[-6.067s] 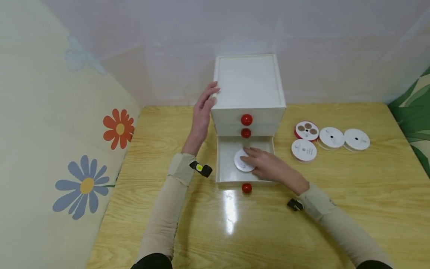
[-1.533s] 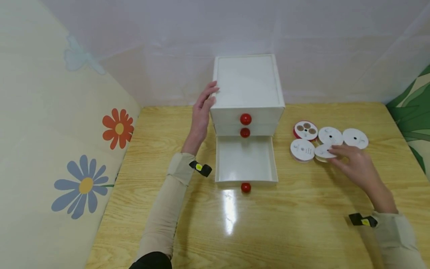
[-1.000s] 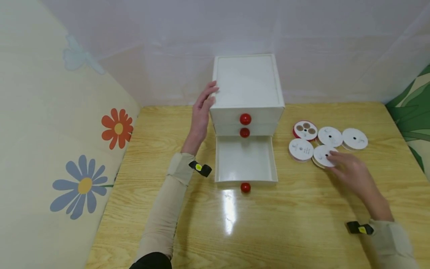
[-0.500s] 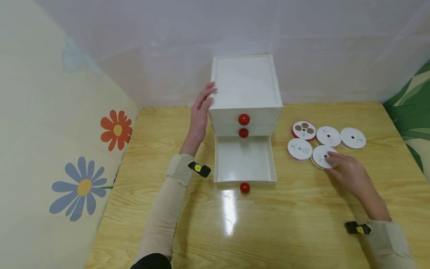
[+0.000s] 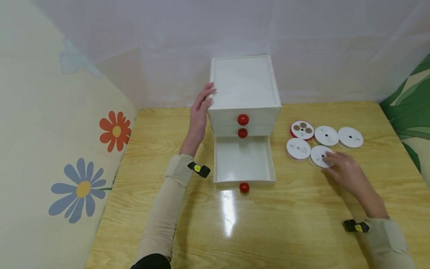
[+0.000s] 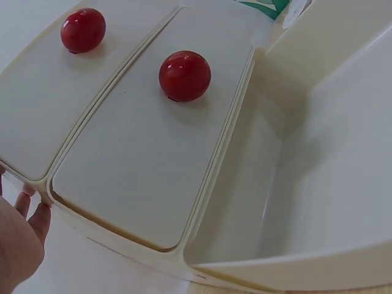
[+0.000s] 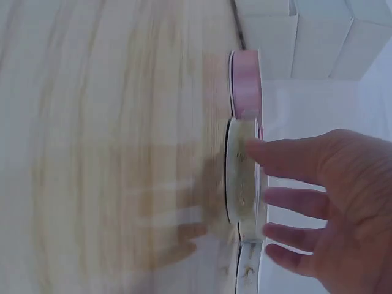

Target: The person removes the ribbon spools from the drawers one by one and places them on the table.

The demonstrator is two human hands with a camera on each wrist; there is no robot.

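A white three-drawer chest [image 5: 244, 87] stands at the back of the wooden table [image 5: 285, 224]. Its bottom drawer [image 5: 243, 160] is pulled out and holds nothing. My left hand [image 5: 205, 99] lies flat against the chest's left side, fingers straight; in the left wrist view the left hand [image 6: 21, 239] shows at the lower left, beside the drawer fronts and their red knobs [image 6: 185, 75]. My right hand [image 5: 330, 160] rests its fingers on a white ribbon spool [image 5: 317, 154] lying flat on the table. In the right wrist view the thumb [image 7: 288, 156] touches that spool's rim [image 7: 241, 177].
Three more white spools [image 5: 298, 148] [image 5: 326, 135] [image 5: 350, 137] and a red one [image 5: 301, 130] lie close together right of the chest. A flowered panel [image 5: 84, 157] walls the left side, a leafy one [image 5: 411, 104] the right.
The right hand took the white spool out of the open drawer, carried it right and laid it among the other spools. Over the last half second it barely moves. The left hand stays put.
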